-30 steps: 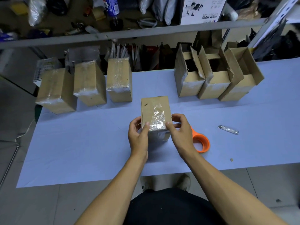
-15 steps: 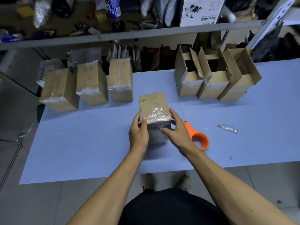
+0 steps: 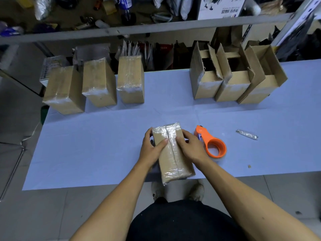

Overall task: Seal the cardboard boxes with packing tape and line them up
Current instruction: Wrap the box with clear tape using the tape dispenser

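At the lower centre of the frame, a taped cardboard box (image 3: 173, 153) lay lengthwise on the pale blue table (image 3: 104, 145), its near end reaching the table's front edge. Clear tape covered its far end and near end, and the seam between the top flaps ran down the middle of its upper face. The left hand (image 3: 152, 148) held the box from the picture's left, fingers curled over the far-left edge and the thumb pressed flat on the top face just left of the seam. The right hand (image 3: 191, 146) gripped it from the picture's right, fingers wrapped over the far-right edge, thumb lying on the top just right of the seam. Both grips sat on the far half of the box, so most of its length stretched back toward the person between the two forearms.

Just right of the right hand, an orange tape dispenser (image 3: 211, 142) lay on the table, close to the hand; whether they touched could not be told. Farther right lay a small silvery strip (image 3: 246, 134).

Along the upper left of the frame stood three sealed boxes (image 3: 97, 84) in a row at the table's far edge, their tops glossy with tape. At the upper right stood three open boxes (image 3: 232, 80), flaps raised, pressed side by side. Behind them ran a grey shelf (image 3: 156, 26) crowded with clutter.
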`<state>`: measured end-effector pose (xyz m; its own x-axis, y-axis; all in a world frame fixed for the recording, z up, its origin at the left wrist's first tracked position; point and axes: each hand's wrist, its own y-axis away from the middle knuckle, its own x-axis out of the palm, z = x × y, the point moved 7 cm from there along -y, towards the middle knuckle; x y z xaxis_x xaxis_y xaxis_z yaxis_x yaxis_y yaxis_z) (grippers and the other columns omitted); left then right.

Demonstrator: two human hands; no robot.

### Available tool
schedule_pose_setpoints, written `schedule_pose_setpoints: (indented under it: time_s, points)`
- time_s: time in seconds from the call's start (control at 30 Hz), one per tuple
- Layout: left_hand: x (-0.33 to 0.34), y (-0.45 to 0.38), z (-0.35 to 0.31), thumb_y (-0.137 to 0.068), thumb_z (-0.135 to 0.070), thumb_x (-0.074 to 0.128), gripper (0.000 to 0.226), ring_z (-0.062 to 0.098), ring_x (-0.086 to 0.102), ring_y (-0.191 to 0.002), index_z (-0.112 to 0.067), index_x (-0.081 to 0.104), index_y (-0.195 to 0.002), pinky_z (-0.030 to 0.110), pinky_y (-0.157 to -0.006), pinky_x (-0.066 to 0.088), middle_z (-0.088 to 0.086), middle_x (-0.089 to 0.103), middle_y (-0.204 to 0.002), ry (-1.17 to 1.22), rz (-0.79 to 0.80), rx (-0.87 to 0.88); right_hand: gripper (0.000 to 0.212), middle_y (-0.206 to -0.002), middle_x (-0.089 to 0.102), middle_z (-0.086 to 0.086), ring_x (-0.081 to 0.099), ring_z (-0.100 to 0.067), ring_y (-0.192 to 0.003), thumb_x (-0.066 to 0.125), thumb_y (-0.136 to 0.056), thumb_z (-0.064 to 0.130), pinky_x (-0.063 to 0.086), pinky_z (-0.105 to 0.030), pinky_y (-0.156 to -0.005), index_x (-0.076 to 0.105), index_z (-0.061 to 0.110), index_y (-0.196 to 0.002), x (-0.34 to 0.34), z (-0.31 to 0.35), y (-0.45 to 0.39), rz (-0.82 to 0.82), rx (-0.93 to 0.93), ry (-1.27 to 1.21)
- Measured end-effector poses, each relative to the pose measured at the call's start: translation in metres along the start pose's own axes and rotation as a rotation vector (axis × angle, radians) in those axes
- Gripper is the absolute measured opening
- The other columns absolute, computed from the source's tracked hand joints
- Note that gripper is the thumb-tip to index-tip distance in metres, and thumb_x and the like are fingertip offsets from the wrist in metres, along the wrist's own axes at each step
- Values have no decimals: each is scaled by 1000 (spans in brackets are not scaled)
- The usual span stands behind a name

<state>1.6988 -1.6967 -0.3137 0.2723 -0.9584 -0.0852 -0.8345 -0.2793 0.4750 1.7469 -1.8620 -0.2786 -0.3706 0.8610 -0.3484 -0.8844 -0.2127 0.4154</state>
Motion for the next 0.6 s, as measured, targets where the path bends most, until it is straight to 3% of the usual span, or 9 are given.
schedule_pose_setpoints:
  time_s: [0.07, 0.17, 0.27, 0.33, 0.43, 0.6]
  points:
    - [-5, -5, -3, -74, -35, 80, 73, 12, 57, -118, -41, 41, -135, 40, -99, 52, -5, 49, -136, -21, -4, 18, 39, -126, 63, 15, 61, -6, -107, 55, -94, 17, 49, -29, -96, 57, 35, -128, 0, -2, -2, 91, 27, -66]
    - [-17, -10, -12, -77, -31, 81, 55, 11, 52, -116, -30, 48, -121, 33, -104, 45, -2, 46, -129, -178, -75, 74, 60, -141, 54, 7, 54, -12, -123, 63, -89, 24, 46, -34, -103, 45, 34, -146, -3, -9, -2, 146, 104, -22]
    - [-33, -6, -22, -78, -33, 81, 48, 14, 54, -109, -19, 49, -111, 25, -90, 42, -4, 53, -118, -272, -242, 107, 65, -141, 54, -4, 51, -20, -128, 67, -87, 48, 42, -35, -104, 48, 21, -143, -21, -10, -5, -63, 77, 290]
    - [-41, 0, -25, -79, -39, 79, 47, 21, 59, -98, -16, 48, -106, 26, -76, 44, -4, 59, -102, -271, -342, 77, 68, -137, 53, -7, 50, -23, -126, 68, -84, 52, 42, -35, -97, 49, 17, -139, -34, -7, -4, -213, 63, 338]
    - [-41, 5, -27, -82, -46, 73, 54, 23, 57, -101, -21, 44, -121, 30, -78, 41, -1, 56, -107, -342, -387, 55, 61, -130, 51, -10, 48, -25, -122, 71, -84, 43, 40, -34, -88, 48, 14, -133, -41, -7, -3, -277, 101, 224]
    - [-38, 5, -24, -86, -50, 67, 73, 17, 47, -123, -34, 29, -146, 31, -96, 39, -2, 41, -134, -529, -206, 100, 63, -115, 61, 0, 59, -21, -104, 68, -83, 25, 45, -32, -87, 44, 15, -140, -44, -2, -4, -292, 108, 81]
